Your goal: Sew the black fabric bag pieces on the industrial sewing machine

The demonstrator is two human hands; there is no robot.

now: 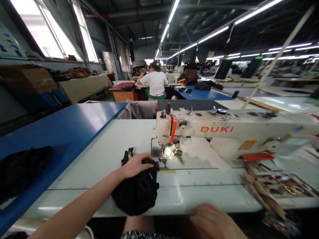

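Note:
My left hand (138,166) lies over a bunched black cloth piece (137,196), its fingers curled around the top of it. The cloth sits at the front of the pale table, just left of the sewing machine's needle area. A small metal fitting (132,152) shows behind the cloth. My right hand (211,217) is low in front of the table edge, smeared by motion, and its fingers cannot be made out. The white sewing machine (189,127) has its lamp lit over the needle plate (163,152). Some white sheets (206,151) lie under its arm.
On the left, a blue table (82,122) carries another black cloth heap (25,162). A tray of small parts (294,187) and brown strips (264,196) are at the right. Ahead, a person in a white top (156,81) sits at another table. Black thread cones (223,69) stand behind the machine.

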